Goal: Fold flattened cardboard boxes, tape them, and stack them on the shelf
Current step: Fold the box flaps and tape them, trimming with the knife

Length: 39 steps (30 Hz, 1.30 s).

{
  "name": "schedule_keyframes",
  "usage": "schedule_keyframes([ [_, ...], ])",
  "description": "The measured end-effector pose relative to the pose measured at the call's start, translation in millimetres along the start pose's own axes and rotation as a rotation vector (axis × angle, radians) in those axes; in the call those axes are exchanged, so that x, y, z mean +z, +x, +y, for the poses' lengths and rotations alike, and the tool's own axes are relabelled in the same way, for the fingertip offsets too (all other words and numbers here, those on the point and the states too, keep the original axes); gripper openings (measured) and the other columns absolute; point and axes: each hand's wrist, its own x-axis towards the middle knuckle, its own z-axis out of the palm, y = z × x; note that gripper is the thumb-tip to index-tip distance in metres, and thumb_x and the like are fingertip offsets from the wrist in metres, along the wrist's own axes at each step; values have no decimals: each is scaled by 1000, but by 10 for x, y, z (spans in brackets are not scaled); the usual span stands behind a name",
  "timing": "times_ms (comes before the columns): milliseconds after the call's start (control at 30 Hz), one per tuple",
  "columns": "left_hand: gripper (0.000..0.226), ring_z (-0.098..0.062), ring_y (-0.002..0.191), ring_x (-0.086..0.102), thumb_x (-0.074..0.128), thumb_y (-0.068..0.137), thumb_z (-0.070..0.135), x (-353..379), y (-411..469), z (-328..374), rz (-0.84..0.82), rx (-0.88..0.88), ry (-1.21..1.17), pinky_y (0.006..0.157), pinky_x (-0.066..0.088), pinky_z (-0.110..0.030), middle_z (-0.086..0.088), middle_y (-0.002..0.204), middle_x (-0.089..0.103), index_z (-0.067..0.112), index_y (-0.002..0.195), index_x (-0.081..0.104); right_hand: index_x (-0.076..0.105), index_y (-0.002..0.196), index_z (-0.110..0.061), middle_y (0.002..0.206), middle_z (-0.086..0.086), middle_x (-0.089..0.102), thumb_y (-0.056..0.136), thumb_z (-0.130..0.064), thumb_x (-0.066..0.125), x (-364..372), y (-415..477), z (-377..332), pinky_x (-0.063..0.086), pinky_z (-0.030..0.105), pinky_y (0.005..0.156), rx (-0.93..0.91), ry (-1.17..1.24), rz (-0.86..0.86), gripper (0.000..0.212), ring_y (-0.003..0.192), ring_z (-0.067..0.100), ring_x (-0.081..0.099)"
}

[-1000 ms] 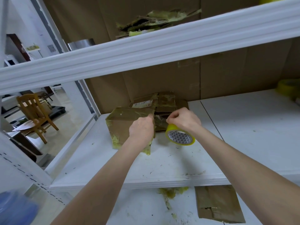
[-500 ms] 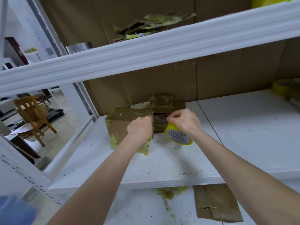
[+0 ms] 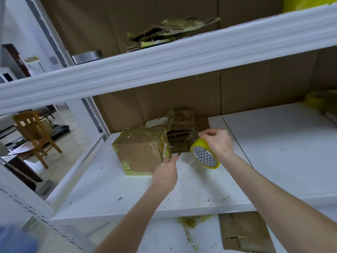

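My right hand (image 3: pixel 218 143) has swung the yellow tape roll (image 3: pixel 205 156) out to the right, away from the box (image 3: pixel 141 152), and now holds it just clear of the box's right end with its patterned core turned towards me. Those fingers (image 3: pixel 209 133) are curled shut over the top of the roll. A second ago the roll sat tight against the box, so I judge that I am drawing out or ending a strip.

My left hand (image 3: pixel 166 170) has slid off the top of the box and down to its lower right corner. Its fingers (image 3: pixel 173 158) are pinched nearly closed at the pale tape edge there; whether they hold the tape or only press it, I cannot tell. No strip between the corner and the roll is clear to see.

The box stands folded on the white shelf (image 3: pixel 113 189), towards the left, wrapped in glossy yellowish tape at its edges. Just behind it lies a low pile of flattened cardboard (image 3: pixel 182 123) against the back wall. More flat pieces (image 3: pixel 160 35) lie on the shelf above, and another piece (image 3: pixel 244 232) on the shelf below.

To my mind this box is almost sealed: the strip wants cutting and smoothing down, then the box can be stacked.
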Motion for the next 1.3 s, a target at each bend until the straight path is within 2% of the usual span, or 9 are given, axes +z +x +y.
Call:
schedule_keyframes([
  [133,52,-27,121,47,40,96,1,145,89,85,-69,92,59,88,48,-39,-10,136,42,23,143,39,68,70,-37,95,-5,69,84,-42,67,10,45,82,54,36,79,13,51,24,14,92,22,61],
  [267,19,-26,86,61,69,78,5,-226,306,26,647,414,34,56,53,-32,-3,97,67,15,92,75,69,67,-38,87,-9,68,82,-39,70,5,71,183,55,43,83,12,98,24,15,92,22,63],
  [333,20,-30,88,62,61,84,16,-567,490,-66,786,314,27,63,52,-34,-6,96,68,14,100,73,68,69,-38,85,-9,65,84,-38,70,5,72,210,54,43,83,4,100,22,15,92,23,62],
  [433,41,-38,123,47,38,98,39,-845,774,-186,286,-98,56,100,41,-51,-13,130,54,16,131,50,68,72,-39,88,-6,65,85,-39,68,37,60,215,56,42,80,-1,93,23,13,90,23,62],
  [500,47,-39,138,30,29,101,40,-789,848,-207,38,-160,111,110,25,-61,-16,148,36,17,140,37,70,76,-37,91,-5,66,86,-39,67,68,49,208,56,41,79,0,93,35,10,89,22,61],
  [867,72,-34,146,4,53,94,19,-792,690,-229,-87,-70,110,111,7,-67,-12,158,9,15,152,11,67,70,-36,92,-3,69,86,-36,68,295,-79,169,54,37,79,-3,185,41,16,92,22,62],
  [1000,68,-31,138,32,73,81,30,-702,440,-250,336,169,177,109,24,-60,-14,146,37,14,140,43,69,79,-33,93,-4,67,87,-35,66,292,-94,129,51,34,78,2,200,56,9,93,21,60],
  [1100,43,-28,107,61,75,71,8,-414,208,-145,714,515,82,81,52,-39,-12,116,62,9,112,66,68,76,-34,94,-4,67,87,-34,65,257,-78,104,48,29,72,5,196,83,12,93,21,60],
  [1300,25,-18,84,59,62,80,16,-190,85,-259,809,407,-28,62,46,-28,-1,97,64,14,104,67,65,67,-37,79,-13,62,87,-32,66,140,-28,162,56,42,82,26,217,127,21,90,24,61],
])
